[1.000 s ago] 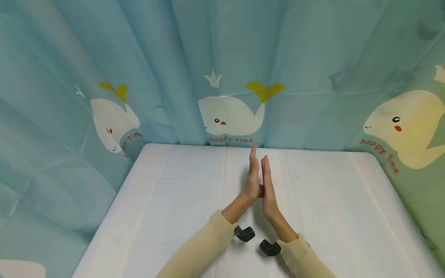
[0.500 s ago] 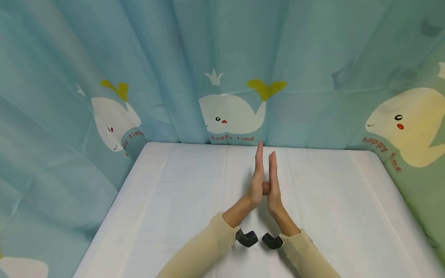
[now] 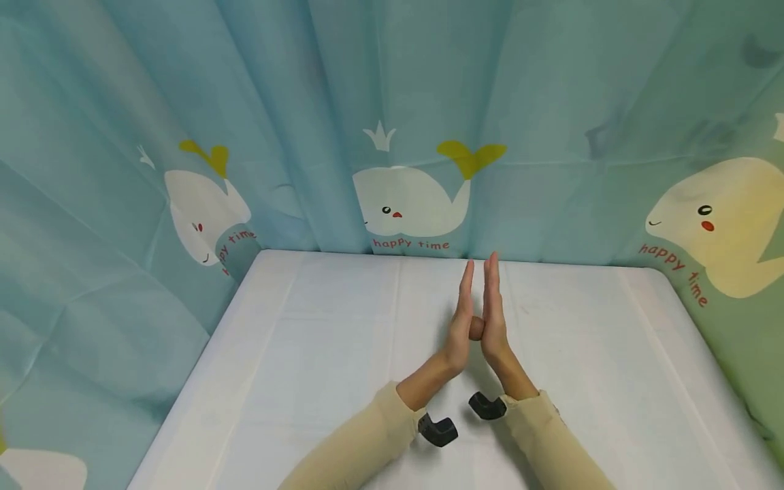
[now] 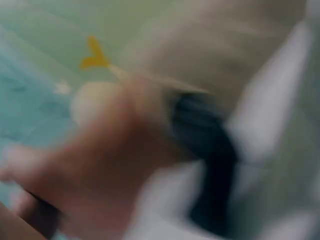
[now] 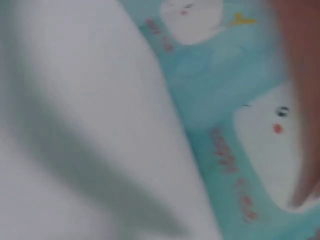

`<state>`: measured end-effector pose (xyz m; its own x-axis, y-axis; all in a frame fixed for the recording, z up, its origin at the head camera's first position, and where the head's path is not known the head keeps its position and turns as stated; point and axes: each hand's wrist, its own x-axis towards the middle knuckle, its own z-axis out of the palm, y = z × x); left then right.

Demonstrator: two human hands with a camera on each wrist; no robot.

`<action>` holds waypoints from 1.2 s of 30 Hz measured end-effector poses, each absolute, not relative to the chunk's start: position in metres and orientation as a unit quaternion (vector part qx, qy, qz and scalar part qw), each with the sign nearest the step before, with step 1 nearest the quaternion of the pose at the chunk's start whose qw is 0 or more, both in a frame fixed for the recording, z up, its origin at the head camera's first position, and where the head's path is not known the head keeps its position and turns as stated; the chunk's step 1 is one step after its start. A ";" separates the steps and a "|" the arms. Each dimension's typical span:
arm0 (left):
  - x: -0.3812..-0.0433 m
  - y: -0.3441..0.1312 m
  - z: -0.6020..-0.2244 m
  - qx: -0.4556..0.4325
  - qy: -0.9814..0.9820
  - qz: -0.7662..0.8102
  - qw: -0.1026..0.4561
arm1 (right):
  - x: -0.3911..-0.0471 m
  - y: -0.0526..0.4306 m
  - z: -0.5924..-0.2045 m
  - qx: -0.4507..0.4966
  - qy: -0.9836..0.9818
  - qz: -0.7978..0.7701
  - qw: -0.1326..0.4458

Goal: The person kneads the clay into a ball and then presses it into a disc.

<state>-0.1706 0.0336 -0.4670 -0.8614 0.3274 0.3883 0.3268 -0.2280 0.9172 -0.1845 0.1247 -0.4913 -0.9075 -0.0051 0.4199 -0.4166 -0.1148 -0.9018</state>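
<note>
A small brown rounded lump (image 3: 476, 329) sits between two upright palms in the head view, over the table. My left hand (image 3: 461, 333) presses its palm against the lump from the left, fingers straight. From the right my right hand (image 3: 495, 327) presses the other side, its fingers straight too. The fingertips are close together but apart, the right ones reaching slightly farther forward. In the left wrist view the right hand (image 4: 100, 170) is heavily blurred, with a dark patch near its palm. A blurred strip of hand (image 5: 305, 75) fills the right wrist view's right edge.
A white-covered table (image 3: 331, 327) lies beneath the hands. Blue curtain (image 3: 551, 102) printed with whales hangs behind and around it. A black curved piece (image 3: 438, 431) sticks out from the left sleeve, and a similar black piece (image 3: 487, 406) from the right one.
Both hands have shifted to the right with the lump between them. The right hand has slid forward and the left back, so the right fingertips now reach farther. More of the lump shows.
</note>
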 end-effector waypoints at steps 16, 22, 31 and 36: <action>-0.175 0.035 -0.482 0.221 0.632 0.743 -0.006 | -0.190 0.125 -0.490 0.146 -0.677 0.713 0.111; -0.189 0.028 -0.464 0.228 0.628 0.743 -0.038 | -0.158 0.108 -0.505 0.153 -0.656 0.733 0.091; -0.177 0.036 -0.483 0.221 0.641 0.735 0.029 | -0.175 0.122 -0.474 0.188 -0.675 0.695 0.160; -0.172 0.035 -0.467 0.232 0.622 0.747 0.016 | -0.181 0.127 -0.489 0.167 -0.673 0.712 0.114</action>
